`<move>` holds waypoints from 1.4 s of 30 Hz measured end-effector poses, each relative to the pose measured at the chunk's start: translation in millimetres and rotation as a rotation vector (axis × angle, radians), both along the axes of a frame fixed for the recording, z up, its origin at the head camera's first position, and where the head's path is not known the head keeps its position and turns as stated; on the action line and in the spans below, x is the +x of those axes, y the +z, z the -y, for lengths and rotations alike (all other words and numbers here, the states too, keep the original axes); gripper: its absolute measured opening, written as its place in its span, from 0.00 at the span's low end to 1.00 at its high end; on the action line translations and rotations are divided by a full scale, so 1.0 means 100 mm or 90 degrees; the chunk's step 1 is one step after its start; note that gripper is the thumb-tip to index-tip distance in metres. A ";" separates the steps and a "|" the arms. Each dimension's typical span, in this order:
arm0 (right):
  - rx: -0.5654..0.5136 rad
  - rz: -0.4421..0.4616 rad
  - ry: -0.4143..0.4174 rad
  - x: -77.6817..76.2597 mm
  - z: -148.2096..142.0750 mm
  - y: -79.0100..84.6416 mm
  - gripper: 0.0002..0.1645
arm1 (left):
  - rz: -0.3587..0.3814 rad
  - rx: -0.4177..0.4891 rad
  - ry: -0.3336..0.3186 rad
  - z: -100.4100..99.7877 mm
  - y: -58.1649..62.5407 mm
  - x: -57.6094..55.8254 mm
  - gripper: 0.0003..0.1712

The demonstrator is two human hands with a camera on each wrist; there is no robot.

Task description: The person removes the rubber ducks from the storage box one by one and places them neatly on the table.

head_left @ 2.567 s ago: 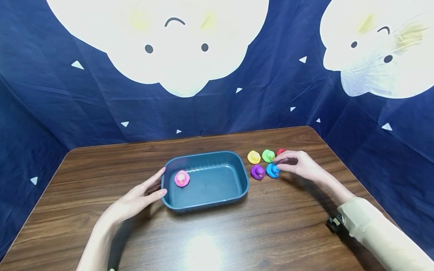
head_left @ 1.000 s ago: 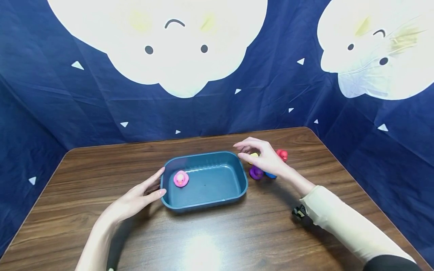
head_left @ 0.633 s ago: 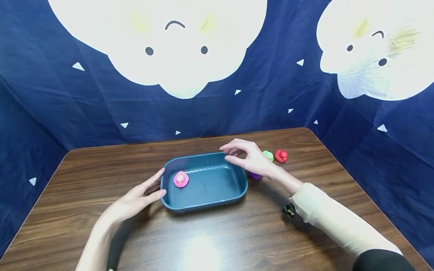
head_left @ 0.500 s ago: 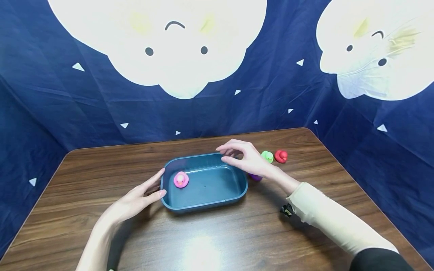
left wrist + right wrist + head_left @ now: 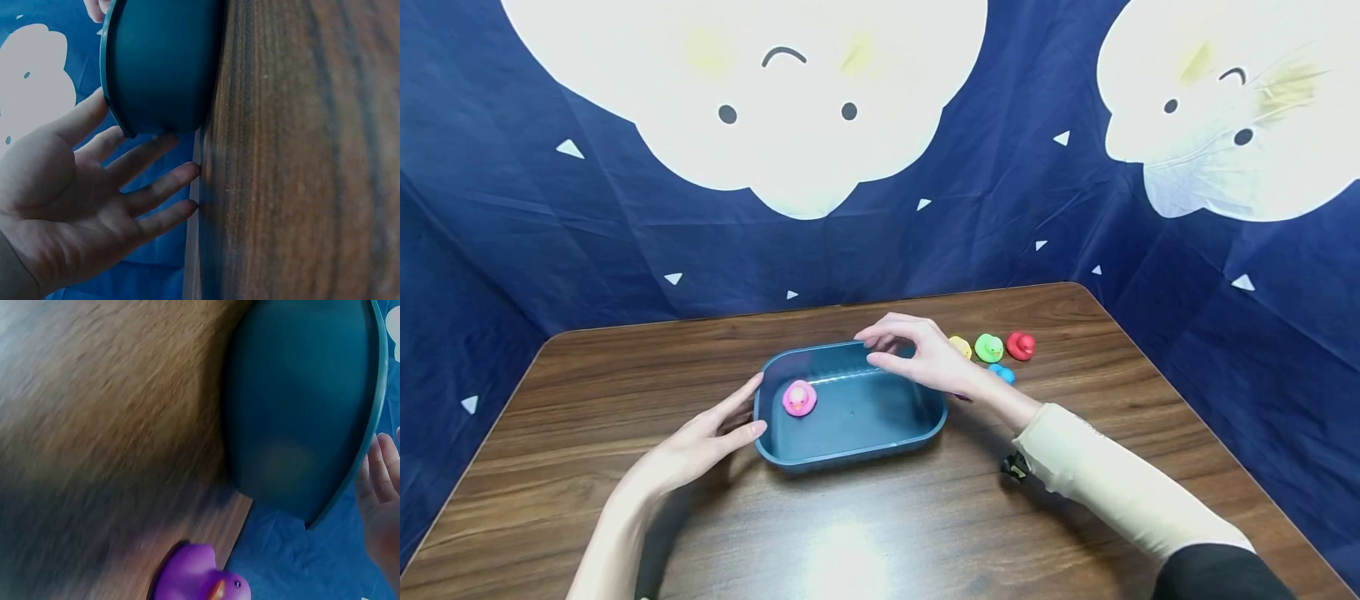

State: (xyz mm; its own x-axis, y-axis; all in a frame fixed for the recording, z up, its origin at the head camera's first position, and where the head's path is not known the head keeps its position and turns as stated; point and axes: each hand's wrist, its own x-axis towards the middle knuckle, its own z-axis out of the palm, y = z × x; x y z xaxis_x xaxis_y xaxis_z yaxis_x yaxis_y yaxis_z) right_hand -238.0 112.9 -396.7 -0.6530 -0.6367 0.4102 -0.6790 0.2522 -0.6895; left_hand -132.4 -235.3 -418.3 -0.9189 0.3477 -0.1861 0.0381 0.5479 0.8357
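Spread, fairly straight fingers of my left hand (image 5: 696, 442) touch the left end of a dark teal plastic bin (image 5: 850, 456). In the left wrist view the fingertips (image 5: 167, 140) lie against its end wall and rim. A pink rubber duck (image 5: 799, 398) sits inside near that end. My right hand (image 5: 921, 354) is over the bin's back right part, fingers loosely bent, thumb apart from them, nothing visible in its grasp. Under and behind the right wrist are a yellow duck (image 5: 961, 346), a blue duck (image 5: 1002, 374) and a purple duck (image 5: 187, 575), all partly hidden.
A green duck (image 5: 988, 347) and a red duck (image 5: 1021, 346) stand on the wood-grain table (image 5: 760, 533) at the back right. The table's far edge meets a dark blue cloth (image 5: 625, 250) with white clouds.
My right hand has moved left from the blue and red ducks to above the bin. My left hand and the pink duck have stayed in place.
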 end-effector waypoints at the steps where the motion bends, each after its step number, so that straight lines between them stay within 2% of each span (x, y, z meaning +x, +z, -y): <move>1: 0.001 -0.001 0.002 0.00 0.02 0.00 0.19 | -0.002 0.000 0.000 0.00 0.00 0.00 0.44; 8: 0.012 0.001 0.017 0.03 0.16 -0.04 0.19 | -0.004 -0.001 -0.003 0.00 0.00 0.01 0.44; 17: 0.026 0.032 0.041 0.08 0.33 -0.10 0.17 | 0.015 0.012 -0.001 0.00 0.00 0.01 0.45; 34: 0.048 0.048 0.071 0.07 0.63 -0.17 0.18 | 0.001 0.002 -0.008 0.01 0.00 0.00 0.44; 42: 0.067 0.066 0.061 0.09 0.77 -0.20 0.20 | -0.003 0.008 -0.013 0.01 0.00 -0.01 0.44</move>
State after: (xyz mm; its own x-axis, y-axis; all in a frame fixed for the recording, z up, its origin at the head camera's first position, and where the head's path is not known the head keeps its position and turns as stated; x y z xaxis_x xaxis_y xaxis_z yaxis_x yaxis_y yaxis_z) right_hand -229.2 35.9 -416.8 -0.6224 -0.7340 0.2717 -0.6301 0.2639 -0.7303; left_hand -132.9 -236.4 -418.4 -0.9126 0.3684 -0.1771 0.0534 0.5370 0.8419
